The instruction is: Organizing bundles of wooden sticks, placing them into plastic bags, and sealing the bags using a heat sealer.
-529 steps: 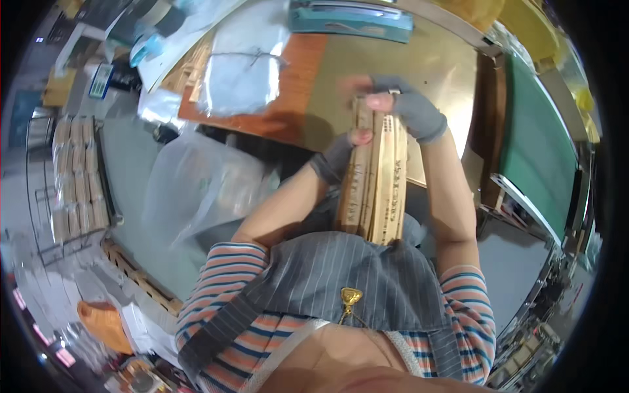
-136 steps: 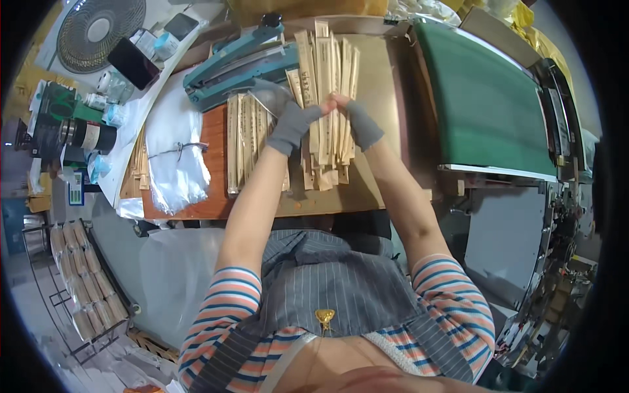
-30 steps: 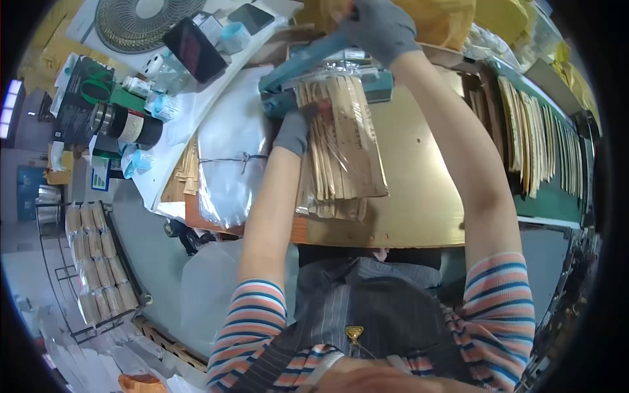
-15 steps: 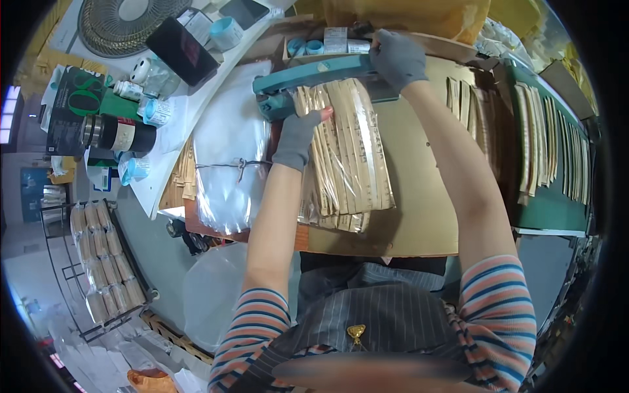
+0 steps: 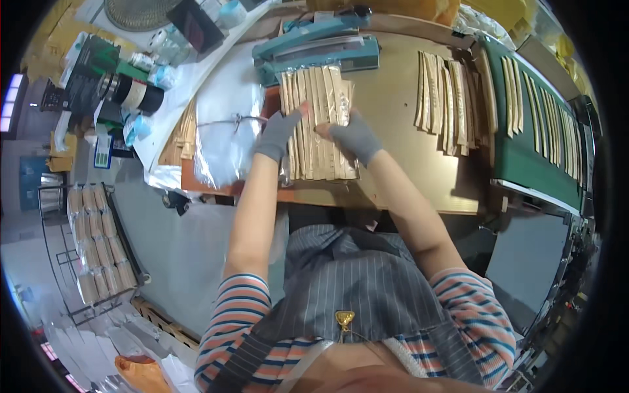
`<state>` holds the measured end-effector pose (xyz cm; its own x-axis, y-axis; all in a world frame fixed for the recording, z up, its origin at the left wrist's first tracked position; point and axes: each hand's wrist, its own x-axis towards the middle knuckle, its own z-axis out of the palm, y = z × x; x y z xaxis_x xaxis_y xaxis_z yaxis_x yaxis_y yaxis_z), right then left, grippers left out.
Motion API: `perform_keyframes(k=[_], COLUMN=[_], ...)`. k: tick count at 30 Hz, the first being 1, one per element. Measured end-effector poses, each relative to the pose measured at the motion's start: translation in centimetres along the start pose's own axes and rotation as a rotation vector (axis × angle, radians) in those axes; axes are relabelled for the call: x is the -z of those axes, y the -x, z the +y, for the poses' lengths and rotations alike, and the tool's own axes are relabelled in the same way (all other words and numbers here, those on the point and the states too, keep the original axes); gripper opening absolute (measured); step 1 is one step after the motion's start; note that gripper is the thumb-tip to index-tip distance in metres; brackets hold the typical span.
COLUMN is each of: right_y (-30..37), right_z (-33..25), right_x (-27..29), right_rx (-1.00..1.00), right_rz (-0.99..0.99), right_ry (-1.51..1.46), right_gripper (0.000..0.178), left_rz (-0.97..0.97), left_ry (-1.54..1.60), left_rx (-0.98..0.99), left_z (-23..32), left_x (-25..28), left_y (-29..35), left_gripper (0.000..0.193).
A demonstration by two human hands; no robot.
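Between my two hands lies a clear plastic bag [image 5: 316, 154] packed with flat, narrow tan paper sleeves side by side. My left hand [image 5: 280, 134], in a grey fingerless glove, grips its left side with the thumb on top. The same kind of glove covers my right hand [image 5: 354, 136], which holds the bag's right side, fingers curled over it. The bag's far end reaches the front of a teal bag sealer [image 5: 321, 51], whose long arm is raised. Fingers under the bag are hidden.
Clear plastic bags [image 5: 223, 141] tied with a cord lie to the left. More tan sleeves [image 5: 445, 98] stand in rows at right, beside a green board [image 5: 524, 157] with similar ones. A flask [image 5: 134, 93], jars and a phone [image 5: 194, 25] crowd the white side table.
My right hand has left the sealer's arm and come down to the bag's right side. The sealer's arm has risen. The bag has been drawn slightly away from the sealer.
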<state>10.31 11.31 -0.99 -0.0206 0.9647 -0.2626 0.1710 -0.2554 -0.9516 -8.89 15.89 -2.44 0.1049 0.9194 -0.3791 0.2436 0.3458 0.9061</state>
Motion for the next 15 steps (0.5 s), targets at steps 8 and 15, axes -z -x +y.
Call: perform_keyframes(k=[8,15], right_y=[10.1,13.0], right_z=[-0.7,-13.1], right_x=[-5.4,-21.6], right_rx=[-0.108,0.075], right_rz=[-0.586,-1.140], right_ry=[-0.711,-0.561], right_gripper=[0.073,0.047], left_rz=[-0.091,1.213], left_ry=[0.510,-0.630], left_rx=[-0.263,-0.076], left_z=[-2.0,-9.4], left_x=[3.9,21.0], left_y=[16.2,40.4], left_gripper=[0.064,0.053])
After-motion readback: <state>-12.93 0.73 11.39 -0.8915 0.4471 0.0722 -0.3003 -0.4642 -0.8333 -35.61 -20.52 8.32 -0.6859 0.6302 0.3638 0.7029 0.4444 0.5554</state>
